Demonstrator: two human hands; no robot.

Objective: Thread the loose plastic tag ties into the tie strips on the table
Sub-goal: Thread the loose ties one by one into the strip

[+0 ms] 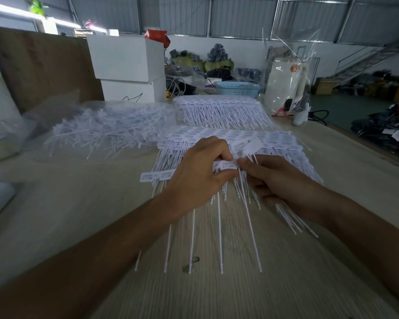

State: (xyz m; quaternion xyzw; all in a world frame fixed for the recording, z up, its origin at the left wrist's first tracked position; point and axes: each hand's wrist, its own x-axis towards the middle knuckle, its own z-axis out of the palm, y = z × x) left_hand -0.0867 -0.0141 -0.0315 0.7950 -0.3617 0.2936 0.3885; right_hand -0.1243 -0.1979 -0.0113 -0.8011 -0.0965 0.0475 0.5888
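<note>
White tie strip [225, 167] in both hands' [200, 171] [274, 178] grip, mid-table [79, 203].

corrugated metal wall [240, 14], wooden table [217, 295]

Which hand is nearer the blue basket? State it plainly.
Right. The right hand lies below the blue basket, slightly to its right; the left hand sits further left. Both are well short of it.
</note>
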